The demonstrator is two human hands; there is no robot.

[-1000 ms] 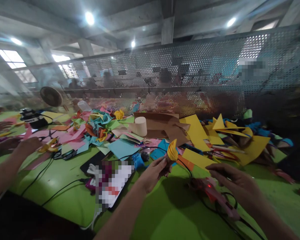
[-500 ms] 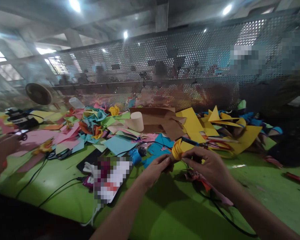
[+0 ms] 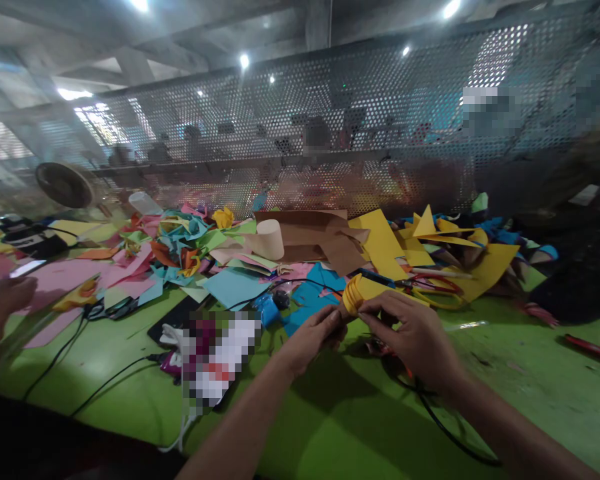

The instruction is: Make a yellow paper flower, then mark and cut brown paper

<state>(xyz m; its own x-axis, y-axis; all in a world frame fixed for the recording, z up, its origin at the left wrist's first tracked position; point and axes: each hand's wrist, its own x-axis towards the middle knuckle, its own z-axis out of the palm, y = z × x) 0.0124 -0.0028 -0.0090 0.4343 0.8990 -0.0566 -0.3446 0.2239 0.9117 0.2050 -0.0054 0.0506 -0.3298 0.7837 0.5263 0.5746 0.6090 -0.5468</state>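
Above the green table [image 3: 300, 427] my left hand [image 3: 316, 341] is closed round the brown lower end of a yellow paper roll [image 3: 352, 296], which looks like a rolled paper flower. My right hand [image 3: 411, 328] comes from the other side, its thumb and forefinger pinching the roll's right edge. Yellow layers wind round the top, and the roll leans slightly. Blue paper [image 3: 316, 293] lies just behind the left hand. Red-handled scissors [image 3: 435, 287] rest beyond the right hand. My fingers cover part of the roll's base.
Colored paper scraps [image 3: 185, 240] heap along the back, near a cream paper tube [image 3: 270, 240] and brown sheets [image 3: 305, 240]. A phone-like white item [image 3: 230, 353] lies left with cables. Another person's hand [image 3: 10, 297] is at far left. A perforated metal screen [image 3: 280, 147] stands behind.
My right fingers have shifted slightly left and lower along the yellow paper roll; both hands keep hold of it. The view has shifted a little. The other person's hand at left has moved left.
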